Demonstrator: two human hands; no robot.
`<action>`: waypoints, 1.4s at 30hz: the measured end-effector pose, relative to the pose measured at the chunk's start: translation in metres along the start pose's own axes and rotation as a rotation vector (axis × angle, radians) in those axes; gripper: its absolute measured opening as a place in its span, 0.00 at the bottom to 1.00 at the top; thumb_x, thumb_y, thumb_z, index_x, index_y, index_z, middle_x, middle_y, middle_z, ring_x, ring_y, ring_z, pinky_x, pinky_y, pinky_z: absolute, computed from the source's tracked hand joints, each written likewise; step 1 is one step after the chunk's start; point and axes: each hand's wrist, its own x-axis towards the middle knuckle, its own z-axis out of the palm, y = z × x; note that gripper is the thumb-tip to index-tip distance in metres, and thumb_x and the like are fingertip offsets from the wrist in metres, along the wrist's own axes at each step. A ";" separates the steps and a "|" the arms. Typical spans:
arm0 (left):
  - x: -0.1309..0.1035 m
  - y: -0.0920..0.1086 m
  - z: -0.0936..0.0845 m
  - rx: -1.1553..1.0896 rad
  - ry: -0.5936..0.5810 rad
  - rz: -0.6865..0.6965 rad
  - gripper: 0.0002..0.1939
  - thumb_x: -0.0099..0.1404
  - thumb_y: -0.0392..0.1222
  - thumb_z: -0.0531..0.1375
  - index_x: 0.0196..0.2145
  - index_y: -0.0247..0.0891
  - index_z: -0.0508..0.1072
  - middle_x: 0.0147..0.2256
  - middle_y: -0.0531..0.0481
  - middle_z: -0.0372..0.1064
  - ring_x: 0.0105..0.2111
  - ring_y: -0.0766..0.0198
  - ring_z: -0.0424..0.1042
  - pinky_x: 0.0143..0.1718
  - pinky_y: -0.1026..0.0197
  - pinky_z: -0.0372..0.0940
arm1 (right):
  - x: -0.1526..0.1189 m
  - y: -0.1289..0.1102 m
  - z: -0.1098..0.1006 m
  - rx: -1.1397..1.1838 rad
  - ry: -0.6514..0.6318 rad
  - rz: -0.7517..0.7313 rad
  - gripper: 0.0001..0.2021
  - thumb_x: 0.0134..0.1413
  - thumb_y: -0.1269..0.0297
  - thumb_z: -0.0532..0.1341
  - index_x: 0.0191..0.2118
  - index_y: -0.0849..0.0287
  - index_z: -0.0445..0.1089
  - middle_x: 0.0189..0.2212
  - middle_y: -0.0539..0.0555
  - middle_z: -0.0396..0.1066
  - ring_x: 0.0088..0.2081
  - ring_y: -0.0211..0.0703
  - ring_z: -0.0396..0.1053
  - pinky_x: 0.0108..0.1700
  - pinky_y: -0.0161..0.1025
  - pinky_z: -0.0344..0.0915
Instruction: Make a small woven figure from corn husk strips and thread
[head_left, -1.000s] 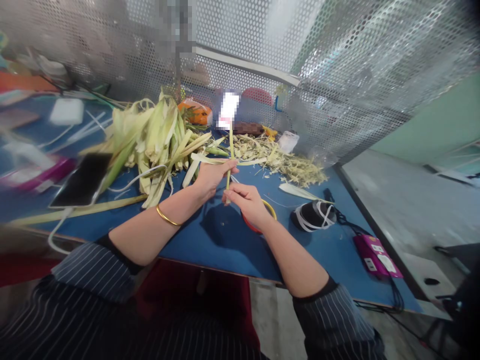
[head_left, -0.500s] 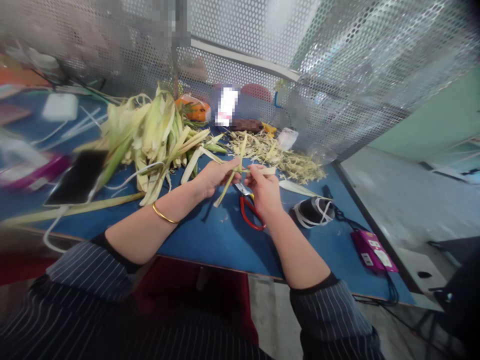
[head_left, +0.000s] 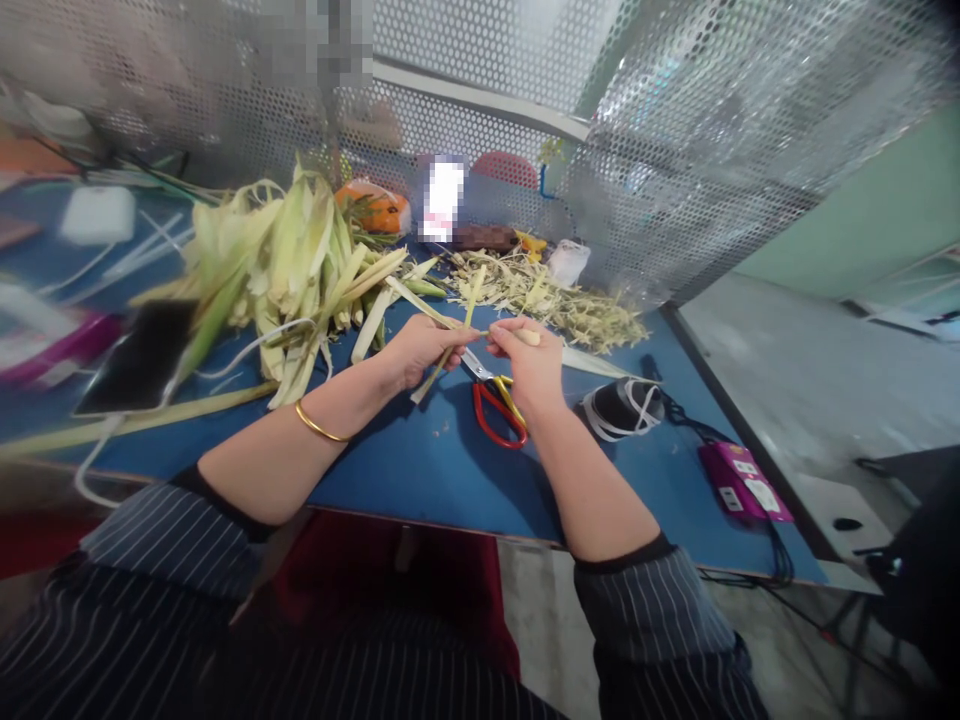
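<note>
My left hand [head_left: 430,350] pinches pale green corn husk strips [head_left: 474,300] where they cross. One strip slants up past the fingers and down toward the table, and another runs out to the upper left. My right hand [head_left: 526,362] is closed on the end of a husk strip a little to the right, and the strip stretches between both hands. Below the hands lie scissors [head_left: 499,412] with red and yellow handles, partly hidden by my right hand. A big heap of corn husks [head_left: 300,245] spreads to the left of my left hand.
Husk scraps [head_left: 555,305] are piled along the back by a perforated metal screen [head_left: 480,120]. A dark phone [head_left: 141,355] with a white cable lies at left. On the right are a dark cord-wrapped bundle [head_left: 621,408] and a purple power block [head_left: 742,482].
My hands have moved slightly apart, and the strip between them looks drawn tighter. The right-hand strip end is now mostly inside my fingers. The view has shifted a little.
</note>
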 end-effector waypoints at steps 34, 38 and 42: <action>-0.004 -0.010 0.003 0.344 -0.132 0.147 0.12 0.59 0.45 0.66 0.22 0.38 0.80 0.16 0.53 0.55 0.19 0.71 0.47 0.23 0.62 0.43 | 0.007 -0.008 -0.020 -0.750 0.126 -0.357 0.25 0.57 0.47 0.63 0.17 0.57 0.64 0.20 0.51 0.66 0.29 0.41 0.64 0.41 0.43 0.63; -0.006 -0.014 0.006 0.457 -0.157 0.170 0.16 0.58 0.44 0.64 0.16 0.38 0.72 0.17 0.53 0.55 0.20 0.71 0.48 0.24 0.61 0.43 | 0.001 -0.019 -0.020 -0.807 -0.058 -0.551 0.15 0.58 0.51 0.64 0.28 0.56 0.73 0.32 0.53 0.74 0.36 0.42 0.68 0.46 0.42 0.63; -0.008 -0.018 0.009 0.563 -0.216 0.241 0.20 0.61 0.43 0.61 0.14 0.38 0.64 0.17 0.55 0.54 0.21 0.70 0.51 0.26 0.61 0.45 | 0.000 -0.012 -0.012 -0.561 -0.320 -0.330 0.11 0.55 0.59 0.65 0.25 0.57 0.72 0.25 0.49 0.71 0.30 0.39 0.68 0.37 0.39 0.62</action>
